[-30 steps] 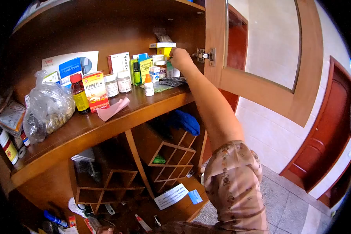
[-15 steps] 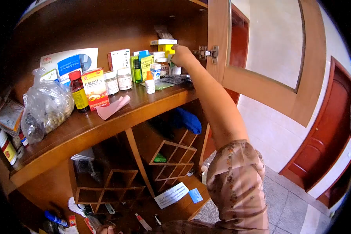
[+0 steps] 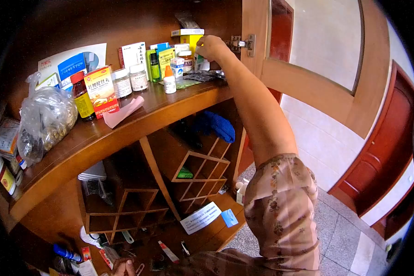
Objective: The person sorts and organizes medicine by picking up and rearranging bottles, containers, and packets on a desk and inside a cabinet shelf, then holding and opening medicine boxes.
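My right hand (image 3: 210,48) reaches into the back right of the upper shelf. Its fingers are closed around the top of a white-and-green container (image 3: 199,63), partly hidden behind them. Just left of the fingers is a yellow box (image 3: 191,40) with a flat white box (image 3: 187,32) on top. A brown pill bottle with a white cap (image 3: 186,60) stands nearby. Below, at the bottom edge of the view, my left hand (image 3: 122,267) is partly cut off, its fingers curled. What they hold, if anything, cannot be made out.
An open cabinet door (image 3: 308,87) stands at the right. Along the shelf are an orange-capped dropper bottle (image 3: 169,82), white-lidded jars (image 3: 138,78), a red-and-white medicine box (image 3: 102,92) and a knotted plastic bag (image 3: 55,117). A printed card (image 3: 201,218) lies on the lower surface.
The view has tilted, so the shelf and its contents appear higher and slightly left. My right hand stays by the same container. More of my left hand shows.
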Demonstrator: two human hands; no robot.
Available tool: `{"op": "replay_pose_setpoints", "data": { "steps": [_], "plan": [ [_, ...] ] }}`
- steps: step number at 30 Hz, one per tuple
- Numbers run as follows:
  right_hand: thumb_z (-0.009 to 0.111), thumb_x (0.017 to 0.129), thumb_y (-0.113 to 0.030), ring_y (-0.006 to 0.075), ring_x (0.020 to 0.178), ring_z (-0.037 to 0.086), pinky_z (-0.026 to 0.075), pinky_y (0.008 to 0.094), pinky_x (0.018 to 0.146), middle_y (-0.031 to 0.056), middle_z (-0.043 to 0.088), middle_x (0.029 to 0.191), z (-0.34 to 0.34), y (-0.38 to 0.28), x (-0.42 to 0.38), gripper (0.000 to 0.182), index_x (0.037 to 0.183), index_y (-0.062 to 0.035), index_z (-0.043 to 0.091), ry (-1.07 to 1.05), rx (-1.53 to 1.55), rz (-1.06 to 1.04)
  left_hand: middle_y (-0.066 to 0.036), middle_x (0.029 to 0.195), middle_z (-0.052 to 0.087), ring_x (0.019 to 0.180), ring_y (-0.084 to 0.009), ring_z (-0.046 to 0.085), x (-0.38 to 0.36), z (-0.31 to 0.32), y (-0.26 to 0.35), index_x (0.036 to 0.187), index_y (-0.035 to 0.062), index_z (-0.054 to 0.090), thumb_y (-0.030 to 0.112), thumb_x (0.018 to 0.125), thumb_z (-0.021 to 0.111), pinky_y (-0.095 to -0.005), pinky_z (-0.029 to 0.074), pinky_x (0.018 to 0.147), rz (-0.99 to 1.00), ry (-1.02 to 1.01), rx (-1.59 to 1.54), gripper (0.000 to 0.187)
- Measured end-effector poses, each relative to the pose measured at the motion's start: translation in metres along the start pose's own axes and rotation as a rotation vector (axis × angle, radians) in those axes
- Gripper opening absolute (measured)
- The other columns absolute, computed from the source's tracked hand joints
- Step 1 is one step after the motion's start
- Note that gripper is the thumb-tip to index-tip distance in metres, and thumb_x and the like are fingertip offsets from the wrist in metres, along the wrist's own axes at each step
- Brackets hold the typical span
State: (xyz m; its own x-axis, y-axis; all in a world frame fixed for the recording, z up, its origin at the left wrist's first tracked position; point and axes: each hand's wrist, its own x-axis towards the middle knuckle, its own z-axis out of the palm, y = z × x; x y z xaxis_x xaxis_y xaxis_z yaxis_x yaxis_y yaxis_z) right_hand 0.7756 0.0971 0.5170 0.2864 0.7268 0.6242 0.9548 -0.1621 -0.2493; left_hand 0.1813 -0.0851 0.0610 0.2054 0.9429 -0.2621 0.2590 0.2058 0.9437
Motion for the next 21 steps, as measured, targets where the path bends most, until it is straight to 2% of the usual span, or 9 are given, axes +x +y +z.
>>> {"op": "replay_pose_setpoints", "data": {
  "steps": [1,3,4,6,10,12,16,18,21],
  "plan": [
    [0.060,0.078,-0.024,0.0272,0.074,0.068,0.054,0.0352,0.075,0.0193,0.065,0.098,-0.001,-0.001,-0.001,0.037,0.111,-0.0090,0.065,0.003,0.000,-0.004,-0.004,0.091,0.055,0.083,-0.0142,0.052,0.000,-0.001,-0.002,0.100,0.0043,0.057,0.024,0.098,0.041,-0.0276,0.049,0.076,0.001,-0.002,0.000,0.025],
    [0.060,0.076,-0.026,0.0302,0.090,0.064,0.051,0.0370,0.083,0.0173,0.065,0.102,-0.002,-0.001,0.001,0.034,0.107,-0.0121,0.067,0.105,-0.112,-0.053,-0.004,0.094,0.054,0.085,-0.0144,0.052,0.001,0.000,-0.003,0.102,0.0044,0.056,0.023,0.098,0.041,-0.0281,0.049,0.079,0.000,-0.008,0.004,0.024],
    [0.060,0.076,-0.026,0.0302,0.090,0.064,0.051,0.0370,0.083,0.0173,0.065,0.102,-0.002,-0.003,0.006,0.034,0.107,-0.0121,0.067,0.107,-0.113,-0.058,-0.005,0.096,0.054,0.086,-0.0145,0.052,0.001,0.000,-0.004,0.103,0.0044,0.056,0.022,0.098,0.042,-0.0283,0.049,0.081,-0.001,-0.011,0.004,0.023],
    [0.059,0.076,-0.027,0.0320,0.101,0.060,0.048,0.0378,0.089,0.0158,0.063,0.107,0.001,-0.005,0.016,0.031,0.102,-0.0148,0.069,0.010,-0.260,0.049,-0.005,0.098,0.054,0.089,-0.0147,0.052,0.001,-0.002,-0.007,0.105,0.0044,0.055,0.021,0.098,0.042,-0.0288,0.049,0.084,-0.001,-0.015,0.011,0.023],
    [0.061,0.076,-0.026,0.0323,0.101,0.060,0.048,0.0375,0.088,0.0162,0.063,0.109,0.008,0.000,0.022,0.034,0.106,-0.0133,0.067,0.002,-0.172,-0.036,-0.006,0.104,0.054,0.094,-0.0150,0.051,0.002,0.000,-0.009,0.109,0.0045,0.053,0.020,0.098,0.042,-0.0298,0.050,0.090,-0.006,-0.033,0.034,0.022],
    [0.064,0.075,-0.027,0.0299,0.104,0.060,0.048,0.0399,0.087,0.0148,0.063,0.111,0.009,-0.005,0.012,0.039,0.109,-0.0069,0.062,0.088,-0.098,0.001,-0.005,0.104,0.055,0.094,-0.0139,0.052,0.005,0.002,-0.006,0.109,0.0049,0.054,0.021,0.098,0.043,-0.0289,0.049,0.090,-0.018,-0.006,0.024,0.022],
    [0.064,0.076,-0.026,0.0301,0.105,0.060,0.048,0.0411,0.087,0.0152,0.063,0.111,0.013,-0.008,0.012,0.047,0.117,-0.0055,0.055,0.112,-0.091,0.078,-0.003,0.104,0.058,0.095,-0.0116,0.054,-0.001,0.010,0.008,0.109,0.0056,0.057,0.022,0.097,0.045,-0.0270,0.048,0.090,-0.055,0.060,0.030,0.024],
    [0.066,0.075,-0.027,0.0313,0.107,0.058,0.048,0.0410,0.088,0.0169,0.061,0.114,0.011,-0.010,0.011,0.055,0.123,-0.0063,0.049,-0.038,-0.194,0.103,-0.002,0.104,0.060,0.095,-0.0104,0.056,-0.007,0.016,0.014,0.109,0.0060,0.058,0.023,0.096,0.046,-0.0260,0.048,0.091,-0.081,0.099,0.042,0.025],
    [0.064,0.076,-0.030,0.0312,0.108,0.058,0.047,0.0407,0.089,0.0170,0.060,0.116,0.007,-0.017,0.002,0.054,0.122,-0.0073,0.050,-0.036,-0.207,0.099,-0.001,0.104,0.062,0.095,-0.0087,0.057,-0.013,0.021,0.020,0.109,0.0066,0.060,0.024,0.096,0.047,-0.0246,0.047,0.091,-0.111,0.147,0.066,0.026]
  ]
}}
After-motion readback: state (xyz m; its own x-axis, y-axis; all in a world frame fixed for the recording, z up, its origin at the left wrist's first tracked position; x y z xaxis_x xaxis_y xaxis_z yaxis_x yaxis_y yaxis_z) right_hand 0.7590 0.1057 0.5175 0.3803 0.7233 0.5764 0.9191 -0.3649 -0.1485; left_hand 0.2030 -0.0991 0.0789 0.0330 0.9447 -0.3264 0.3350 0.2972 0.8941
